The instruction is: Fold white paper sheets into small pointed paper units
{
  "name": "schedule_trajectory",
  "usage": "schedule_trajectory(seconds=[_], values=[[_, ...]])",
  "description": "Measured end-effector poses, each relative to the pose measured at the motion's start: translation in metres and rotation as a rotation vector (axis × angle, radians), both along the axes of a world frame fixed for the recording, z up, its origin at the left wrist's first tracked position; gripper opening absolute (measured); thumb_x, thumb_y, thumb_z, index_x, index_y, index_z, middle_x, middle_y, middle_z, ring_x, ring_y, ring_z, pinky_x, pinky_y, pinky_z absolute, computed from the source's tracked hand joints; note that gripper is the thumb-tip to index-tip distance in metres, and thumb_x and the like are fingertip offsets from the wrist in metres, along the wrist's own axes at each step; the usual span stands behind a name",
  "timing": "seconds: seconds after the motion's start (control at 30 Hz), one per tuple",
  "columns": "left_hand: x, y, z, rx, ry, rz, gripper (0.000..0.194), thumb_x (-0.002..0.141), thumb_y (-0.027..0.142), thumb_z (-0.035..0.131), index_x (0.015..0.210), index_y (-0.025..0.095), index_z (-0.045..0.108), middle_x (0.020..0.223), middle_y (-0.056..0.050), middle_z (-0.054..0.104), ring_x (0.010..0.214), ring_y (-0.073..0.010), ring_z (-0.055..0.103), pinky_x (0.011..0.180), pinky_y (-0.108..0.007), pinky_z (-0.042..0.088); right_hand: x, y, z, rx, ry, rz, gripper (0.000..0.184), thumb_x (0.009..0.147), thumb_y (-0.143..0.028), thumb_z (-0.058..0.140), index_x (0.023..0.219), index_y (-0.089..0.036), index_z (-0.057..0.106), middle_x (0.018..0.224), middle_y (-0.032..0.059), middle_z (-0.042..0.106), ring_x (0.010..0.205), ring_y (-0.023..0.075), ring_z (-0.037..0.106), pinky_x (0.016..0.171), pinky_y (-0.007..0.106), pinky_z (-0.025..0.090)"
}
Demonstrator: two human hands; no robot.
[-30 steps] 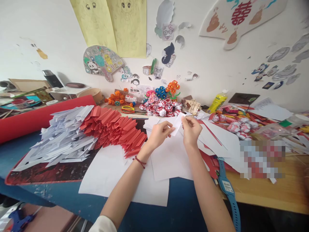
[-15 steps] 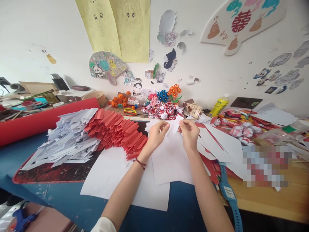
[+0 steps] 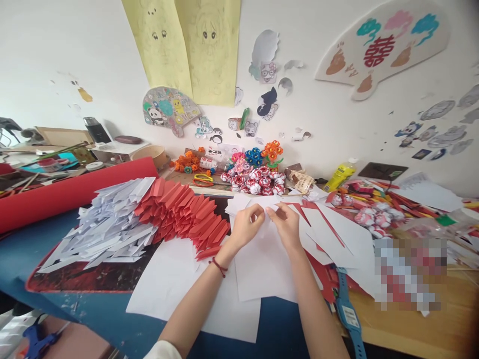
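Note:
Between my hands is a small piece of white paper (image 3: 265,225), hard to tell apart from the white sheets behind it. My left hand (image 3: 247,227) pinches its left side with thumb and forefinger. On the other side my right hand (image 3: 287,227) is closed on it too, the two thumbs nearly meeting. Below lie large white sheets (image 3: 262,269). To the left of my left hand, folded red paper pieces (image 3: 183,212) stand in a dense row, next to a heap of folded white paper pieces (image 3: 116,219).
A red roll (image 3: 75,192) lies along the left. Red-and-white paper balls (image 3: 258,180) sit at the back, near a yellow bottle (image 3: 340,174). At the right are a blue watch (image 3: 349,314) and paper scraps. A blue glue gun (image 3: 39,341) is at lower left.
My hands have drawn closer together, and the small paper between them no longer sticks up above the fingers. The view has tilted up slightly.

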State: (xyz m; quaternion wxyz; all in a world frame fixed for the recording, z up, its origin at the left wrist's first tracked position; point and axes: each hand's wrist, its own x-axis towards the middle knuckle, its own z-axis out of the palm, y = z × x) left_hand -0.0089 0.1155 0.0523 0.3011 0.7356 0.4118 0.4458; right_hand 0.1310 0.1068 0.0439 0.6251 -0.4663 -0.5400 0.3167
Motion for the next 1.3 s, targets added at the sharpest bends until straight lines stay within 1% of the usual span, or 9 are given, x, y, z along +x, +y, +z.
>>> schedule_trajectory(seconds=[0.3,0.43,0.5,0.6,0.7,0.87,1.07,1.17,1.3], values=[[0.005,-0.002,-0.001,-0.072,0.039,-0.079,0.012,0.079,0.016,0.046,0.075,0.020,0.057,0.070,0.003,0.058,0.062,-0.0103,0.049,0.061,-0.021,0.038,0.012,0.009,-0.007,0.022,0.314,-0.289,0.030,0.069,-0.039,0.077,0.082,-0.017,0.062,0.068,-0.0020,0.056,0.061,0.0132,0.052,0.058,0.026,0.043],[-0.001,-0.002,-0.003,-0.125,0.092,0.003,0.012,0.076,0.014,0.048,0.070,0.019,0.057,0.067,0.002,0.059,0.061,-0.0109,0.048,0.061,-0.022,0.038,0.025,0.014,-0.009,0.057,0.403,-0.442,0.029,0.072,-0.041,0.074,0.075,-0.019,0.055,0.067,-0.0025,0.054,0.061,0.0143,0.053,0.058,0.028,0.045],[-0.004,-0.002,-0.003,-0.147,0.079,0.036,0.013,0.081,0.018,0.048,0.073,0.019,0.059,0.070,0.002,0.061,0.061,-0.0111,0.049,0.061,-0.023,0.038,0.028,0.014,-0.008,0.059,0.439,-0.455,0.029,0.075,-0.042,0.071,0.072,-0.020,0.052,0.067,-0.0029,0.054,0.062,0.0144,0.053,0.058,0.028,0.045],[-0.005,-0.002,-0.003,-0.151,0.049,0.059,0.019,0.090,0.031,0.047,0.087,0.020,0.062,0.081,-0.001,0.065,0.068,-0.0123,0.053,0.065,-0.024,0.040,0.023,0.014,-0.006,-0.011,0.488,-0.394,0.029,0.075,-0.042,0.072,0.076,-0.019,0.054,0.071,-0.0023,0.056,0.065,0.0135,0.054,0.059,0.026,0.045],[0.000,-0.001,-0.005,-0.174,0.040,0.043,0.023,0.089,0.039,0.051,0.096,0.021,0.062,0.086,-0.001,0.066,0.070,-0.0128,0.054,0.064,-0.023,0.040,0.012,0.014,-0.005,-0.087,0.513,-0.301,0.030,0.075,-0.042,0.072,0.084,-0.018,0.056,0.076,-0.0001,0.057,0.068,0.0137,0.055,0.060,0.025,0.044],[0.000,0.002,-0.005,-0.158,-0.030,0.105,0.023,0.090,0.036,0.051,0.082,0.018,0.062,0.072,0.000,0.061,0.066,-0.0114,0.053,0.063,-0.023,0.039,0.005,0.012,-0.003,-0.116,0.489,-0.170,0.025,0.077,-0.036,0.072,0.076,-0.019,0.054,0.073,-0.0016,0.054,0.066,0.0120,0.052,0.057,0.023,0.041],[-0.012,0.006,0.007,-0.105,-0.204,0.269,0.026,0.092,0.037,0.047,0.078,0.017,0.057,0.068,0.001,0.055,0.064,-0.0107,0.049,0.061,-0.021,0.036,0.018,0.006,0.006,-0.202,0.158,0.110,0.017,0.079,-0.033,0.067,0.076,-0.019,0.058,0.073,-0.0013,0.054,0.067,0.0133,0.051,0.059,0.024,0.042],[-0.013,0.006,0.010,-0.099,-0.171,0.243,0.026,0.092,0.035,0.046,0.075,0.017,0.055,0.065,0.002,0.054,0.061,-0.0097,0.046,0.058,-0.020,0.034,0.019,0.004,0.011,-0.231,-0.037,0.270,0.016,0.082,-0.033,0.063,0.076,-0.018,0.061,0.074,0.0003,0.056,0.070,0.0143,0.051,0.063,0.025,0.041],[-0.010,0.004,0.013,-0.108,-0.065,0.133,0.024,0.091,0.032,0.046,0.076,0.017,0.055,0.061,0.003,0.055,0.056,-0.0088,0.044,0.057,-0.020,0.033,0.016,0.003,0.014,-0.243,-0.140,0.370,0.020,0.084,-0.033,0.058,0.074,-0.017,0.062,0.072,0.0013,0.057,0.071,0.0154,0.051,0.066,0.026,0.040]])
